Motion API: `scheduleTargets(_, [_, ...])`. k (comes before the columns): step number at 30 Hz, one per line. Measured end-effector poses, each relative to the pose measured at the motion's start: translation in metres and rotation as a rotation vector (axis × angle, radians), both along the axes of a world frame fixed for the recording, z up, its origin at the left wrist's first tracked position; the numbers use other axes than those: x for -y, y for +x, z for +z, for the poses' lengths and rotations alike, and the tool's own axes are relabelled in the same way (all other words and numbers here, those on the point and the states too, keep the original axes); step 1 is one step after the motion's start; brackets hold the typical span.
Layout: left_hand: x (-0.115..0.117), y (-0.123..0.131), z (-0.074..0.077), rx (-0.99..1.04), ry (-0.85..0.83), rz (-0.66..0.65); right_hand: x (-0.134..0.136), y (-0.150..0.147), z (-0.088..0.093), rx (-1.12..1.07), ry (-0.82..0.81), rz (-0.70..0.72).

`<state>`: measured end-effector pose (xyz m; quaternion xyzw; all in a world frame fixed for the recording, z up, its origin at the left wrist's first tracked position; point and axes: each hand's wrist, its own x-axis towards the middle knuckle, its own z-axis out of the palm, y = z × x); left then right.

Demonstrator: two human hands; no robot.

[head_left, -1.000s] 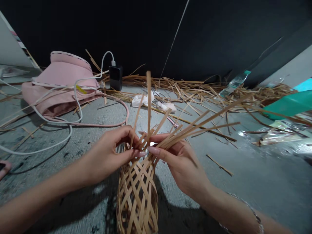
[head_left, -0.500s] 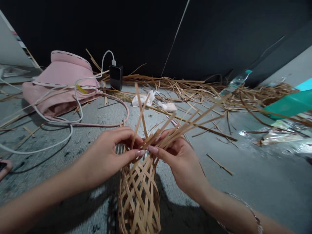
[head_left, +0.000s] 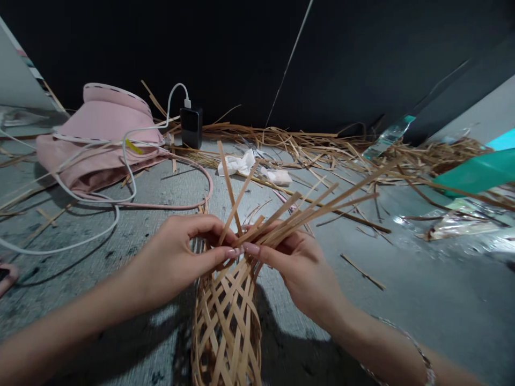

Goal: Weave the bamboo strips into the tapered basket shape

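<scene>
A narrow openwork basket point(head_left: 231, 327), woven from flat tan strips, stretches from the bottom edge up to both hands. My left hand point(head_left: 197, 241) pinches strips at its far end between thumb and fingers; two loose ends rise above it. Beside it, thumbs nearly touching, my right hand point(head_left: 287, 254) is closed on a bundle of loose strips point(head_left: 317, 209) that fan out to the upper right. The fingertips behind the strips are partly hidden. A bracelet circles the right wrist.
A pink sun visor hat point(head_left: 100, 134) lies at the left, with a white cable point(head_left: 132, 185) running to a black power bank point(head_left: 191, 127). Loose strips point(head_left: 298, 147) are heaped along the dark wall. A plastic bottle point(head_left: 388, 139) and a green object point(head_left: 470, 174) are at the right.
The strip bundle in my right hand has swung slightly lower and to the right. The basket's near end has shifted a little left. Both hands keep their pinch.
</scene>
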<state>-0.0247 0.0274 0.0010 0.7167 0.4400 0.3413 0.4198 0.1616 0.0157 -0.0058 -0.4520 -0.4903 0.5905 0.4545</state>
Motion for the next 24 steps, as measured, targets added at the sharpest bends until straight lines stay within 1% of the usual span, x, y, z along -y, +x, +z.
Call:
scheduleTargets(6, [-0.0012,0.0002,0.0006,0.012,-0.01,-0.007,-0.0023,-0.0015,-0.0006,-0.027,-0.032,-0.003])
scheduleTargets(10, [-0.002,0.0007,0.0005,0.017,-0.033,-0.009,-0.003,0.0003,-0.0003,0.023,-0.018,0.031])
scheduleTargets(14, [-0.0024,0.001,0.0006,0.004,-0.031,0.01,-0.003,0.0023,-0.0011,0.068,-0.044,0.017])
scheduleTargets(19, [-0.001,0.0,-0.0017,0.021,-0.068,0.023,-0.0039,0.0029,0.0,0.062,-0.056,0.006])
scheduleTargets(24, [-0.0005,-0.0014,-0.0021,0.035,-0.093,0.02,-0.0056,0.0053,0.0023,0.034,-0.065,0.07])
